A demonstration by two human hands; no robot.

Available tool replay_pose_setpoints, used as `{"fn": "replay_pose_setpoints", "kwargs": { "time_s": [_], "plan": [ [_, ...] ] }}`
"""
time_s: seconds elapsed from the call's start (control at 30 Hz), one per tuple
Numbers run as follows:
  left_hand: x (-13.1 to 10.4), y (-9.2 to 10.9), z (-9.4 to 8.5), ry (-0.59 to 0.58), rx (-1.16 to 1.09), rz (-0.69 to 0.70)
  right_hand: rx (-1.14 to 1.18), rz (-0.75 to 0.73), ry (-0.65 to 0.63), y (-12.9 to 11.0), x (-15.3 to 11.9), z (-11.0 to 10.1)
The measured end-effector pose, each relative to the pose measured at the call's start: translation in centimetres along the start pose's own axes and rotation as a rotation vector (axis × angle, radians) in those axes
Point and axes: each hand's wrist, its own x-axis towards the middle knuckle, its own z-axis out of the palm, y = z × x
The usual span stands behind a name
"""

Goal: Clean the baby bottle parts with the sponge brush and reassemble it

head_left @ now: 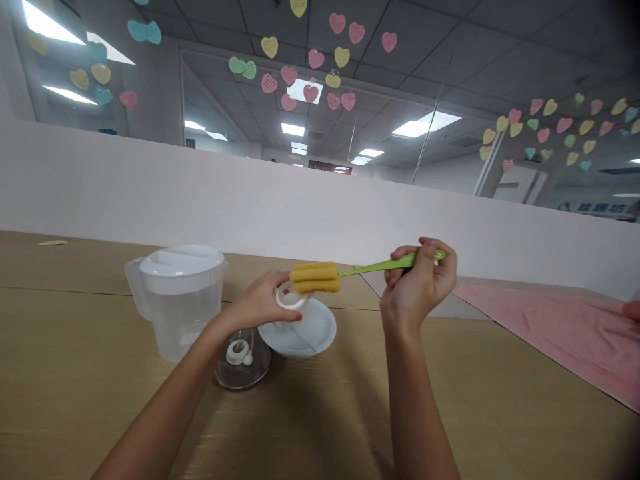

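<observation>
My left hand (pixel 265 298) grips a small white cup (pixel 292 300) by its sides, its round opening facing me. Between the fingers of my right hand (pixel 420 277) is the green handle of a sponge brush (pixel 373 268). The brush's yellow sponge head lies at the cup's upper rim, partly in front of it. Below the cup a white bowl (pixel 320 330) rests on the table and holds what looks like water. Beside the bowl, under my left wrist, sits a clear lid-like piece (pixel 243 375) with a white ring and small knob on it.
A clear pitcher (pixel 175 313) with a white lid stands on the wooden table (pixel 65 373) at the left. At the right lies a pink cloth (pixel 555 320), with part of another person's hand (pixel 632 310) at the frame edge. A low white wall (pixel 280 213) runs behind.
</observation>
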Motion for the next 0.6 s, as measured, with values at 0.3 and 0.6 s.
{"fn": "replay_pose_setpoints", "kwargs": {
  "time_s": [0.3, 0.6],
  "plan": [
    [1.1, -2.1, 1.7, 0.307, 0.32, -0.048, -0.223, -0.211, -0.079, 1.4, -3.2, 2.3],
    [0.8, 0.7, 3.5, 0.235, 0.391, -0.009, -0.182, -0.367, -0.233, 7.1, -8.4, 4.2]
  ]
}}
